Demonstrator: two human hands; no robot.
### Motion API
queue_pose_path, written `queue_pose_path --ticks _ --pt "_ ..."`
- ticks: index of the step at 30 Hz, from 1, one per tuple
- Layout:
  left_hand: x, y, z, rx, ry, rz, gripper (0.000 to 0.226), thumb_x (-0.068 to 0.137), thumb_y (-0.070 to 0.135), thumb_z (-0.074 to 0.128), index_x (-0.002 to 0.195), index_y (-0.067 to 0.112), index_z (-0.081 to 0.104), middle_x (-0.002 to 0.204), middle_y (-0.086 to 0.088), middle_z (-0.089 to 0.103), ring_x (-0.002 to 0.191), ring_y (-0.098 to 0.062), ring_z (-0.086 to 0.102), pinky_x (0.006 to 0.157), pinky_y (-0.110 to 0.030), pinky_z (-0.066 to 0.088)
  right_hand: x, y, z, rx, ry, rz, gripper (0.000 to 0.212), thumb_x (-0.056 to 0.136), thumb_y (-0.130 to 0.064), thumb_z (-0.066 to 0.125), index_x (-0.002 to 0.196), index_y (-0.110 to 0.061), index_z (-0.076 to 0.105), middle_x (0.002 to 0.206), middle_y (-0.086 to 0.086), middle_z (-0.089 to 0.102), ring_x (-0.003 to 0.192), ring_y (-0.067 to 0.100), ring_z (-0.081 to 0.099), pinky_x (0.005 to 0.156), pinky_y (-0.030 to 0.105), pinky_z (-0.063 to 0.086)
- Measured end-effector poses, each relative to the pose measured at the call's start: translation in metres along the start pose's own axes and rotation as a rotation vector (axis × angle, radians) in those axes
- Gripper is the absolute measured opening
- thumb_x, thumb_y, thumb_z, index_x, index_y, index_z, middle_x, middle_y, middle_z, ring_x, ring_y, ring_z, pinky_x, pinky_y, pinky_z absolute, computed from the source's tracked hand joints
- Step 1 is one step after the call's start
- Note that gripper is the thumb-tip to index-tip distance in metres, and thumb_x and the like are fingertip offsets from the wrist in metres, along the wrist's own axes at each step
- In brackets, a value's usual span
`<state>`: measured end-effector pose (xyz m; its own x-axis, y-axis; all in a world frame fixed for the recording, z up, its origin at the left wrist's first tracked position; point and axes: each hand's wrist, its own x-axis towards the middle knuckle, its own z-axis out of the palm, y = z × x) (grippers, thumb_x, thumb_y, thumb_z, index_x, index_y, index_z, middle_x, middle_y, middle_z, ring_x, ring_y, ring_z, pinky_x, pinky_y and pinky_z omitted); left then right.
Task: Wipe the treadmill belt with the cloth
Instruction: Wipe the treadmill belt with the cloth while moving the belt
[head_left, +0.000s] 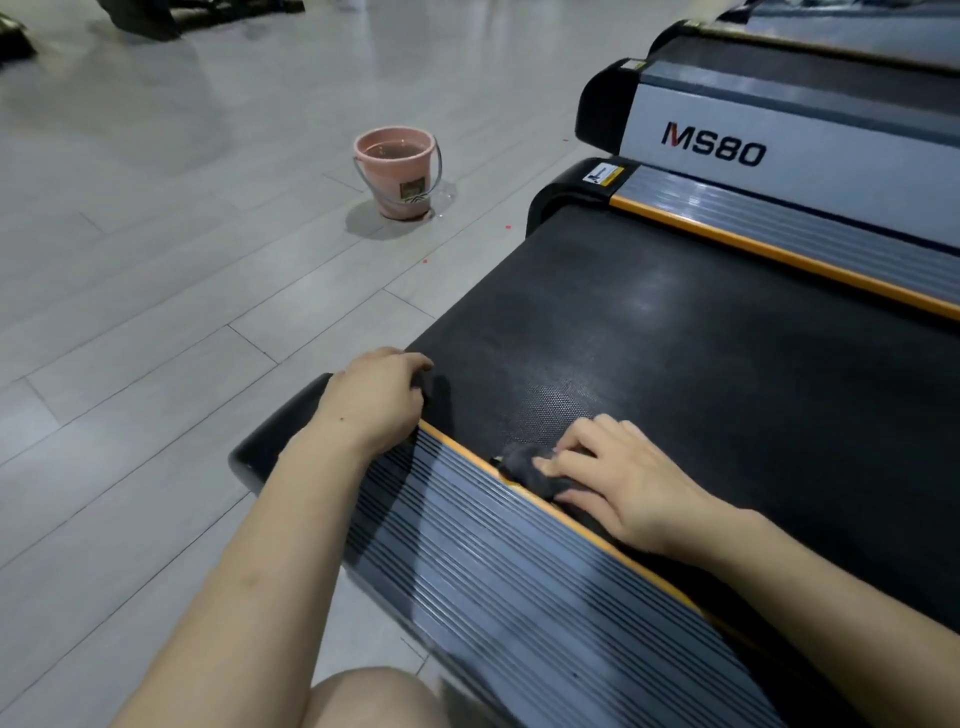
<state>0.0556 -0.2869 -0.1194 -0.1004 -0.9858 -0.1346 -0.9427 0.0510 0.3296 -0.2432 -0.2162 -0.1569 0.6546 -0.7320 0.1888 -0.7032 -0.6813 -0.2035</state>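
The black treadmill belt runs from the lower right toward its rear end near the middle of the view. A dark grey cloth lies bunched at the belt's near edge, against the orange strip. My right hand presses down on the cloth with its fingers spread over it. My left hand rests at the rear corner of the near side rail, its fingers curled over the belt's end edge.
The grey ribbed side rail with an orange strip lies between me and the belt. A pink bucket of water stands on the grey floor beyond the treadmill's end. A second treadmill marked MS80 stands alongside on the far side.
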Motion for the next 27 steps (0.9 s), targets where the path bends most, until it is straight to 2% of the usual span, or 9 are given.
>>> queue_pose_path --ticks 3,8,10,14,17,19,23,25,27 --pt "0.001 0.010 0.009 -0.004 -0.024 0.038 0.041 0.095 0.029 0.052 0.136 0.031 0.057 0.140 -0.001 0.055 0.128 -0.025 0.052 0.106 -0.049 0.045 0.037 0.013 0.007 -0.062 0.062 0.047 0.031 0.096 -0.045 0.047 0.120 -0.030 0.059 0.110 -0.006 0.051 0.095 0.019 0.047 0.080 0.038 0.042" --pt "-0.003 0.022 0.021 0.083 -0.070 0.119 0.035 0.095 0.033 0.052 0.129 0.034 0.059 0.136 0.003 0.057 0.130 -0.023 0.048 0.106 -0.053 0.042 0.077 0.054 0.014 -0.122 0.186 0.462 0.028 0.093 -0.041 0.058 0.119 -0.030 0.059 0.105 0.002 0.050 0.097 0.029 0.048 0.081 0.044 0.044" --pt "-0.006 0.022 0.023 0.089 -0.046 0.131 0.033 0.095 0.033 0.052 0.127 0.035 0.060 0.135 0.004 0.058 0.129 -0.022 0.048 0.105 -0.051 0.042 0.063 0.036 0.016 -0.108 0.209 0.430 0.028 0.092 -0.040 0.059 0.118 -0.030 0.058 0.103 0.001 0.048 0.093 0.028 0.047 0.078 0.044 0.044" --pt "-0.004 0.029 0.019 0.043 0.080 0.164 0.034 0.096 0.029 0.054 0.130 0.027 0.062 0.138 0.001 0.057 0.129 -0.023 0.050 0.105 -0.046 0.043 -0.008 -0.008 0.010 -0.004 0.100 0.117 0.028 0.094 -0.039 0.054 0.121 -0.031 0.056 0.106 -0.006 0.047 0.092 0.019 0.044 0.079 0.035 0.039" --pt "-0.001 0.046 0.021 0.065 0.074 0.236 0.038 0.096 0.034 0.055 0.133 0.030 0.059 0.141 0.004 0.055 0.129 -0.022 0.050 0.105 -0.047 0.044 -0.030 0.003 -0.002 -0.039 0.060 0.038 0.030 0.097 -0.042 0.050 0.126 -0.033 0.056 0.111 -0.009 0.049 0.095 0.015 0.045 0.081 0.031 0.037" --pt "-0.003 0.059 0.026 0.156 0.033 0.311 0.038 0.096 0.039 0.055 0.133 0.033 0.058 0.142 0.005 0.054 0.132 -0.021 0.049 0.105 -0.048 0.043 -0.020 0.033 -0.003 -0.140 0.114 0.111 0.030 0.095 -0.039 0.052 0.123 -0.029 0.058 0.108 -0.003 0.053 0.093 0.021 0.048 0.078 0.036 0.042" --pt "-0.009 0.074 0.037 0.255 0.012 0.384 0.039 0.096 0.043 0.052 0.135 0.036 0.054 0.143 0.006 0.052 0.135 -0.020 0.045 0.105 -0.048 0.043 -0.004 0.096 -0.013 -0.227 0.218 0.585 0.030 0.092 -0.038 0.059 0.121 -0.028 0.058 0.106 0.004 0.051 0.097 0.032 0.050 0.079 0.040 0.043" --pt "-0.011 0.078 0.043 0.234 0.005 0.377 0.045 0.097 0.047 0.049 0.140 0.035 0.049 0.145 0.005 0.051 0.136 -0.021 0.045 0.107 -0.048 0.043 -0.014 0.081 -0.007 -0.204 0.236 0.590 0.031 0.091 -0.038 0.061 0.120 -0.029 0.059 0.103 0.002 0.050 0.095 0.030 0.048 0.078 0.039 0.041" --pt "-0.011 0.080 0.047 0.202 0.000 0.350 0.051 0.098 0.050 0.047 0.146 0.033 0.043 0.149 0.003 0.048 0.140 -0.023 0.042 0.109 -0.048 0.041 -0.041 0.043 -0.003 -0.130 0.233 0.410 0.032 0.089 -0.038 0.064 0.120 -0.029 0.060 0.102 0.000 0.050 0.091 0.025 0.047 0.076 0.039 0.042"
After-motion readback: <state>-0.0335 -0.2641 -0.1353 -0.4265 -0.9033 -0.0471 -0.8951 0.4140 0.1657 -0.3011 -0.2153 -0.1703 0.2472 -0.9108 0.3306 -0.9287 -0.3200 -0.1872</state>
